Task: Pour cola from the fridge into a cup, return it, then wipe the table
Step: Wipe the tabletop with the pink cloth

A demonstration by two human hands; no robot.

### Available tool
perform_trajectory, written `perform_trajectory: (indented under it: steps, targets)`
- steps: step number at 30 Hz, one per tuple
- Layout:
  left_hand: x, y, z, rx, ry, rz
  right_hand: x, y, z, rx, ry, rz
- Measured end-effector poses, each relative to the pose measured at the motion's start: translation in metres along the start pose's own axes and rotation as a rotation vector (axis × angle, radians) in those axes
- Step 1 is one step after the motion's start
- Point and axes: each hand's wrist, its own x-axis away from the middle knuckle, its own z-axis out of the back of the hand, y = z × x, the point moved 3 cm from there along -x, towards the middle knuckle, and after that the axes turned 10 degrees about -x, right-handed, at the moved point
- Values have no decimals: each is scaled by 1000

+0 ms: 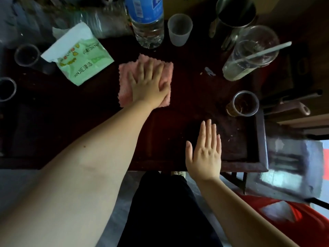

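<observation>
We judge the step in hand to be the last one, the wipe.

**Position.** The pink, fluffy, square microfibre cloth (124,86) lies flat on the dark red-brown wooden table (178,111), about mid-width and nearer the far edge than the front edge.

**Hands.**
- The left hand (149,84) lies palm-down on the cloth's right half, fingers straight and slightly spread. It presses the cloth and grips nothing.
- The right hand (204,154) is also flat, with straight fingers, over the table near the front edge towards the right corner. It holds nothing, and we cannot tell whether it touches the wood.

**Handling.** We judge the cloth to be light, soft and limp.
- It will likely bunch or fold if pushed from one edge.
- We take hold through flat palm pressure near its centre and let friction drag it.

**Clearance.** We judge two items easy to tip in a wide sweep:
- the clear plastic water bottle with a blue label (147,20), just beyond the cloth;
- the clear cup of brown liquid (244,104), near the right edge.
</observation>
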Motion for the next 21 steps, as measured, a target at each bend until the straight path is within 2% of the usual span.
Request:
perform_trajectory:
  steps: [6,13,21]
  targets:
    - [58,-18,-17,-10,30,-10,0,-1,-1,33,0,12]
    - [128,-52,-32,-27,-10,-58,2,-4,1,35,4,1]
    - [144,-82,-37,-40,-54,-135,23,-39,-2,21,81,-5]
